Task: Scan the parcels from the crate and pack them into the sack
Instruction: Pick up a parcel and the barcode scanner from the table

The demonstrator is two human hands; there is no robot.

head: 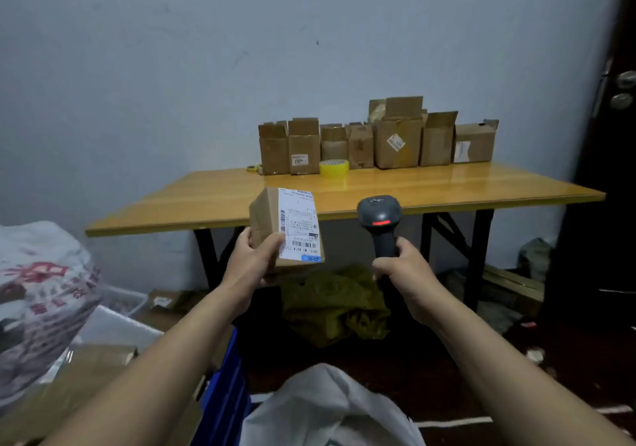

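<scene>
Because the white sack [330, 407] lies nearest, below and between the two forearms, it is judged that a scanned parcel can be lowered straight into it from either hand. A blue crate [227, 387] is seen under the left forearm, on the side of the hand that does the fetching.

Further out, a cardboard parcel [266, 215] is gripped by the left hand [253, 261]: the fingers are curled behind its lower corner and the thumb is pressed across the bottom edge of the white label [298, 225]. The parcel is held upright with the label face turned toward the person and the right hand, so that most of the barcodes are left uncovered. A dark scanner [380, 218] is grasped by the right hand [404, 273], all fingers wrapped round its handle; its head stands above that hand, just beside the parcel but apart from it. A red strip is lit on the head, though whether the label is being read cannot be told. Scanning is judged to be the step in hand, with packing not yet done.

Beyond and below the hands, a green cloth [330, 304] lies on the floor. Past them a wooden table [447, 187] carries a yellow tape roll [334, 168] and a row of open cartons [397, 142] against the wall.
</scene>
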